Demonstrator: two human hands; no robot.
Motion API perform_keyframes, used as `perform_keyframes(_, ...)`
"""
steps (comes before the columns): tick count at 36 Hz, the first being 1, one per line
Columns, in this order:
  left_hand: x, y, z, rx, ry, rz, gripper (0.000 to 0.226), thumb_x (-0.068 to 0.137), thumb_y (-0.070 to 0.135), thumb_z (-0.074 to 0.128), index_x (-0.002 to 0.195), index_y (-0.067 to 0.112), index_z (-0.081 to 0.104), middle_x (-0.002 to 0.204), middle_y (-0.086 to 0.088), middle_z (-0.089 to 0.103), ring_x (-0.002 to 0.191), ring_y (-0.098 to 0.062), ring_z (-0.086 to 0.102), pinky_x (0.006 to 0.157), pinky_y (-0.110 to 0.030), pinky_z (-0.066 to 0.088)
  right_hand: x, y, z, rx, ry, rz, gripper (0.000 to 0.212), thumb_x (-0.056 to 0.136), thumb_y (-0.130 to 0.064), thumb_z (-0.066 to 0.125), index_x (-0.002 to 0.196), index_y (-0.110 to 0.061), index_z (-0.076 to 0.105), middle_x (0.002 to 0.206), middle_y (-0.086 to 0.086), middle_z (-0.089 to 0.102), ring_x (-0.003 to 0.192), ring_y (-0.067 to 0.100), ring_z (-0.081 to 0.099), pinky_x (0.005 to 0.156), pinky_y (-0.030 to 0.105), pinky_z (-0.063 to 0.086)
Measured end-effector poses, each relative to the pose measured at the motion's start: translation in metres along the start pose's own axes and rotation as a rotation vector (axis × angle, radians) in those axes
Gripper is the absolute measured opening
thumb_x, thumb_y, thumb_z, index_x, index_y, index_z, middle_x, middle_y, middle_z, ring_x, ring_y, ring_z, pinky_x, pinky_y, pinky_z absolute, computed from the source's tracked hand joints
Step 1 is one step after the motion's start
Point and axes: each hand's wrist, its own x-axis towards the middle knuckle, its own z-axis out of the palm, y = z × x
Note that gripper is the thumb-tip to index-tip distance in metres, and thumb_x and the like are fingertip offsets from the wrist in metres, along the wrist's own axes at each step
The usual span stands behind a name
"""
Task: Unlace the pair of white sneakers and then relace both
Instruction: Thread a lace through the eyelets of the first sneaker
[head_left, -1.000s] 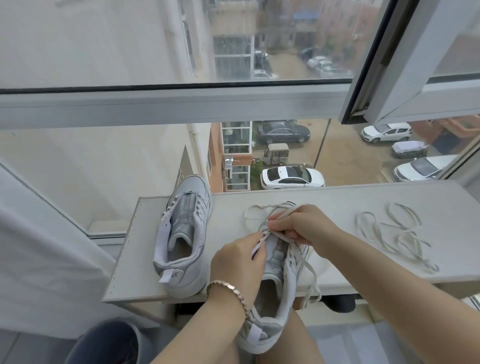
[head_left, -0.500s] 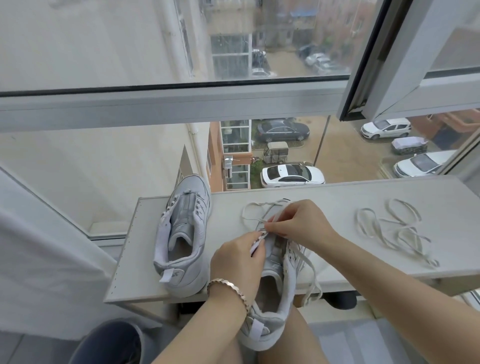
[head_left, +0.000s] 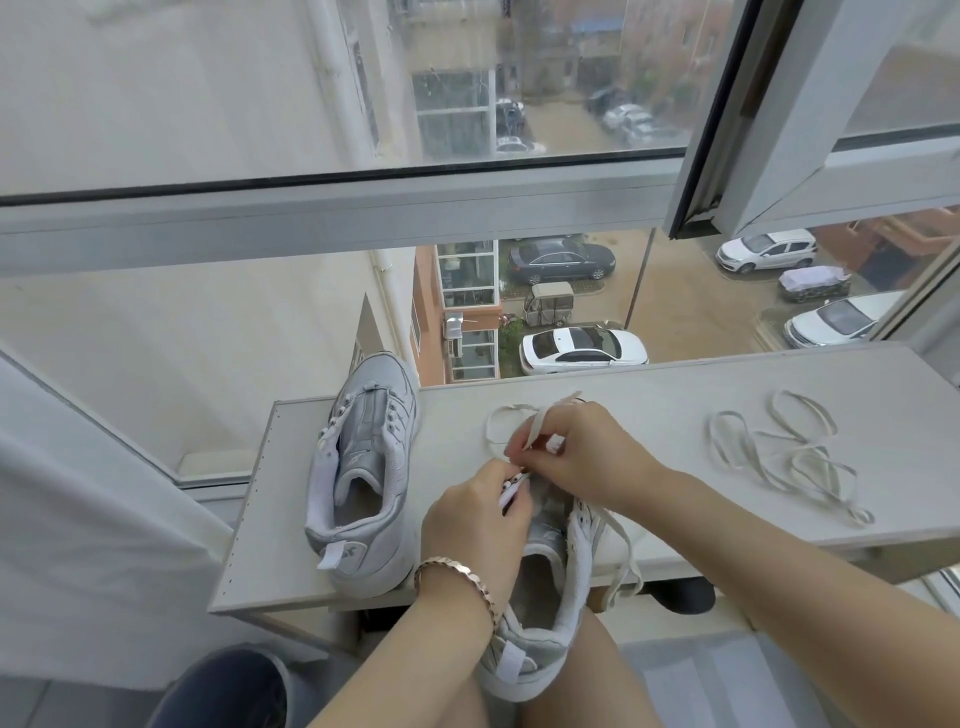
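Toe of near sneaker (head_left: 537, 652) hidden; bin (head_left: 223, 691) cropped by bottom edge

One head-worn wide-angle view — close over the shelf (head_left: 649, 415), facing forward and down, edges seemingly bowed.

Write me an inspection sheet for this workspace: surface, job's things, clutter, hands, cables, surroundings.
Surface: pale board under the window, its near edge over the person's lap.
Job's things: bare sneaker with no lace, on the board's left part; second sneaker, heel on the lap, toe toward the board; threaded lace in it, partly loose; spare lace looped on the board's right part.
Clutter: dark bin on the floor, lower left.
Hands: left hand and right hand both pinch the threaded lace above the second sneaker; bracelet on the left wrist.
Cables: nothing seen.
Surroundings: window frame, sash open at right; parked cars below.
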Motion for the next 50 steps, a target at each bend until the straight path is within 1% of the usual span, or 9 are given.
perform_keyframes(5,0.003,-0.001,-0.001,-0.013,-0.010,0.005,0.013,0.090,0.029,0.056,0.092,0.021,0.066,0.068,0.003,0.061,0.061,-0.017,0.052,0.050,-0.021,0.030,0.005,0.002,0.000,-0.026,-0.062,0.033,0.014,0.084,-0.011,0.065,0.094,-0.014,0.074,0.085,-0.004,0.068,0.074,0.007,0.057,0.069,0.001,0.038)
perform_keyframes(13,0.001,-0.002,-0.001,-0.026,0.007,0.011,0.014,0.089,0.030,0.058,0.093,0.020,0.067,0.065,0.003,0.060,0.058,-0.017,0.051,0.052,-0.021,0.032,0.008,0.007,-0.006,-0.022,-0.204,0.099,0.016,0.084,-0.013,0.061,0.089,-0.020,0.075,0.088,-0.001,0.070,0.083,0.011,0.061,0.076,0.019,0.048)
perform_keyframes(18,0.000,0.001,-0.001,-0.006,0.009,0.009,0.013,0.089,0.029,0.058,0.089,0.019,0.066,0.061,0.005,0.056,0.057,-0.019,0.051,0.051,-0.023,0.032,0.021,0.009,-0.008,0.026,-0.173,0.187,0.015,0.085,-0.008,0.059,0.093,-0.012,0.072,0.068,-0.018,0.058,0.051,-0.014,0.051,0.051,0.000,0.037)
perform_keyframes(27,-0.007,0.000,0.002,-0.096,0.098,0.035,0.010,0.084,0.017,0.066,0.090,0.017,0.074,0.069,-0.002,0.070,0.062,-0.022,0.062,0.057,-0.034,0.053,0.056,-0.003,0.002,-0.204,-0.369,0.097,0.012,0.082,-0.017,0.067,0.090,-0.011,0.074,0.084,-0.001,0.070,0.062,0.003,0.056,0.059,0.009,0.045)
perform_keyframes(34,-0.008,-0.002,0.002,-0.147,0.116,-0.044,0.011,0.083,0.019,0.066,0.074,0.017,0.072,0.058,-0.002,0.064,0.055,-0.016,0.055,0.052,-0.022,0.043,0.081,-0.013,0.033,-0.532,-0.514,0.110,0.047,0.076,-0.058,0.064,0.051,-0.018,0.060,0.048,-0.008,0.054,0.046,0.008,0.048,0.046,0.022,0.035)
perform_keyframes(36,-0.006,-0.001,0.001,-0.135,0.105,-0.056,0.016,0.084,0.021,0.064,0.070,0.017,0.070,0.051,0.002,0.054,0.050,-0.011,0.046,0.049,-0.015,0.033,0.085,-0.017,0.041,-0.620,-0.536,0.107,0.048,0.072,-0.058,0.068,0.049,-0.018,0.054,0.048,-0.009,0.051,0.048,0.009,0.047,0.046,0.023,0.032)
perform_keyframes(39,-0.005,-0.003,0.000,-0.161,0.082,-0.082,0.015,0.085,0.022,0.063,0.073,0.018,0.071,0.061,0.000,0.064,0.059,-0.019,0.055,0.055,-0.026,0.042,0.087,-0.020,0.050,-0.643,-0.561,0.132,0.042,0.073,-0.044,0.074,0.057,-0.015,0.047,0.055,-0.004,0.049,0.053,0.013,0.045,0.047,0.023,0.031)
perform_keyframes(46,-0.011,-0.004,0.001,-0.157,0.097,-0.048,0.016,0.086,0.024,0.062,0.073,0.019,0.070,0.062,-0.002,0.064,0.059,-0.021,0.056,0.056,-0.028,0.043,0.089,-0.021,0.048,-0.423,-0.621,0.257,0.032,0.082,-0.023,0.066,0.060,-0.003,0.057,0.058,0.006,0.050,0.053,0.019,0.046,0.053,0.025,0.042)
perform_keyframes(50,-0.007,-0.005,0.000,-0.177,0.082,-0.084,0.023,0.087,0.024,0.061,0.067,0.013,0.066,0.058,-0.006,0.061,0.060,-0.026,0.056,0.057,-0.036,0.047,0.087,-0.023,0.024,-0.001,-0.433,0.337,0.025,0.090,-0.023,0.060,0.078,-0.002,0.068,0.067,0.002,0.065,0.052,0.009,0.055,0.059,0.023,0.054)
